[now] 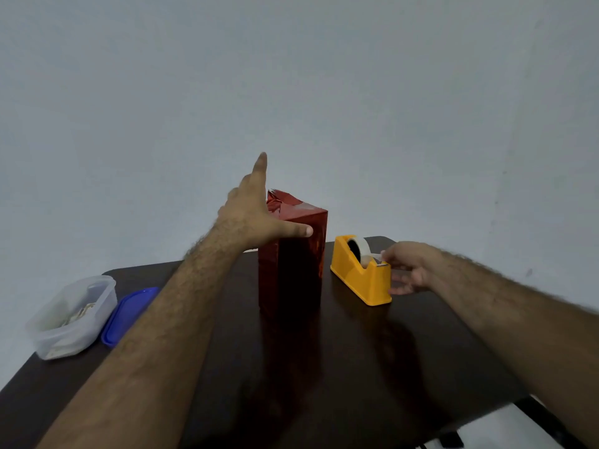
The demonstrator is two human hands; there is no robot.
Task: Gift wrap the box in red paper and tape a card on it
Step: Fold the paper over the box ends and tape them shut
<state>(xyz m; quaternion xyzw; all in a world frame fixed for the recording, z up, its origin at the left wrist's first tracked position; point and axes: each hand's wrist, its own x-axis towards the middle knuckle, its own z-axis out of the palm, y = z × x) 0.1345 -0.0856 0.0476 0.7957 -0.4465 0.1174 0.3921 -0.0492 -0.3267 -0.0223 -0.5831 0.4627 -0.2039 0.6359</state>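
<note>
A tall box wrapped in shiny red paper (293,264) stands upright in the middle of the dark table (324,367); loose paper folds stick up at its top. My left hand (256,212) rests against its upper left side, thumb across the front face and index finger pointing up. To the right stands a yellow tape dispenser (361,270) with a roll of clear tape. My right hand (410,267) is at the dispenser's cutter end and pinches the free end of the tape. No card is visible outside the tub.
A clear plastic tub (73,315) with some pale items inside stands at the table's left edge, its blue lid (128,315) lying beside it. A plain grey wall rises behind the table. The table's right front corner drops off to a light floor.
</note>
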